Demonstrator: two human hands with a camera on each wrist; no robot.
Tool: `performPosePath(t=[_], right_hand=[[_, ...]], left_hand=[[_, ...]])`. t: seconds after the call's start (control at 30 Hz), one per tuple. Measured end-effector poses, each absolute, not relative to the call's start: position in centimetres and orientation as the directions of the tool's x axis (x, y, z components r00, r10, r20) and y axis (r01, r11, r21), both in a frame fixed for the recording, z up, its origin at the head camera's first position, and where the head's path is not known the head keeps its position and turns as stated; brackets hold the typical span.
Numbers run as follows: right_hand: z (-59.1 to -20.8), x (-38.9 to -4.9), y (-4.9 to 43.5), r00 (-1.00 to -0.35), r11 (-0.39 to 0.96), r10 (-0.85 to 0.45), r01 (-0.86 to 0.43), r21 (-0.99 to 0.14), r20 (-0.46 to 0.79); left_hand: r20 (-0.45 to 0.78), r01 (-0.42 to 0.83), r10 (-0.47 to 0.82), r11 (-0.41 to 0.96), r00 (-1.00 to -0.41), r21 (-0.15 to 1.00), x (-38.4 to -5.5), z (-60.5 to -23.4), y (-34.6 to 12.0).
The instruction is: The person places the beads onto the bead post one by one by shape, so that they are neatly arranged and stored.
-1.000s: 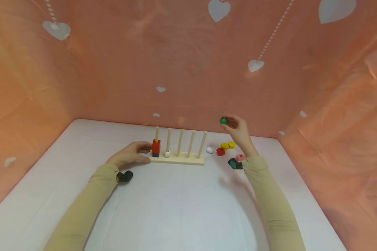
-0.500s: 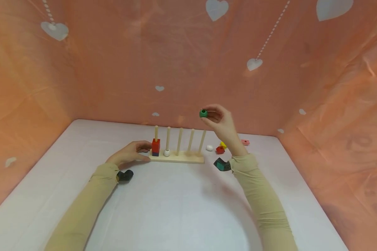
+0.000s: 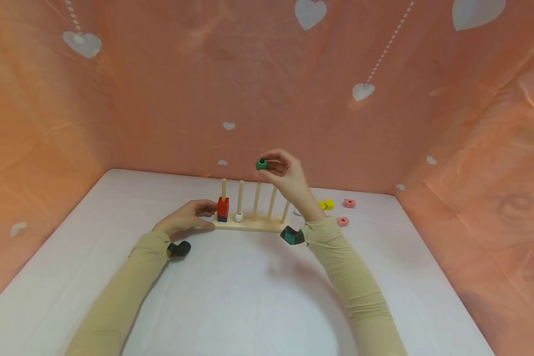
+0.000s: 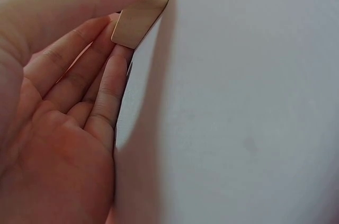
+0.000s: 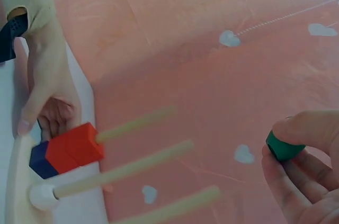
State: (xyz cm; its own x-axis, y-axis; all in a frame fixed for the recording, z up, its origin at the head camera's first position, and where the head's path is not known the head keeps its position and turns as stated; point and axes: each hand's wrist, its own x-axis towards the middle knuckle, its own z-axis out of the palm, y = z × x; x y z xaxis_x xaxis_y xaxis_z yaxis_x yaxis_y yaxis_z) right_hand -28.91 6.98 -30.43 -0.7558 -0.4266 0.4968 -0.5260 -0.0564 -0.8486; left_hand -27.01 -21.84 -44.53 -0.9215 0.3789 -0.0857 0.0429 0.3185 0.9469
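In the head view, my right hand [image 3: 289,180] pinches a green bead [image 3: 261,164] with its hole showing, in the air above the middle of a wooden peg stand [image 3: 251,226]. The right wrist view shows the thumb and fingers around the same green bead [image 5: 286,149]. My left hand [image 3: 184,217] grips the stand's left end; in the left wrist view, the thumb lies over the base [image 4: 140,20] with fingers on its far side. Red blocks [image 3: 223,206] sit over a dark blue block [image 3: 222,219] on the leftmost peg. A white bead [image 3: 238,217] is at the bottom of the second peg.
Right of the stand lie yellow pieces [image 3: 329,204] and two pink blocks [image 3: 349,203]. Another white bead [image 3: 297,211] is partly covered by my right forearm. A pinkish-orange cloth wall [image 3: 267,89] with hearts rises behind the white table [image 3: 231,296].
My right hand has carried the green bead leftward from above the loose pieces to above the stand. My left hand has stayed at the stand's end.
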Motion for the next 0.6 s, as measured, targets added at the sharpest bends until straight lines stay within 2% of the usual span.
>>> performPosePath(t=[0.33,0.6], right_hand=[[-31.2,-28.4,4.4,-0.764,-0.026,-0.475,-0.483,-0.875,0.436],[-30.9,-26.7,3.4,-0.754,0.052,-0.497,-0.521,-0.852,0.43]], left_hand=[[-0.06,0.083,0.385,0.345,-0.921,0.935,-27.3,-44.6,-21.7],[-0.078,0.055,0.383,0.323,-0.92,0.945,-27.0,-44.5,-22.0]])
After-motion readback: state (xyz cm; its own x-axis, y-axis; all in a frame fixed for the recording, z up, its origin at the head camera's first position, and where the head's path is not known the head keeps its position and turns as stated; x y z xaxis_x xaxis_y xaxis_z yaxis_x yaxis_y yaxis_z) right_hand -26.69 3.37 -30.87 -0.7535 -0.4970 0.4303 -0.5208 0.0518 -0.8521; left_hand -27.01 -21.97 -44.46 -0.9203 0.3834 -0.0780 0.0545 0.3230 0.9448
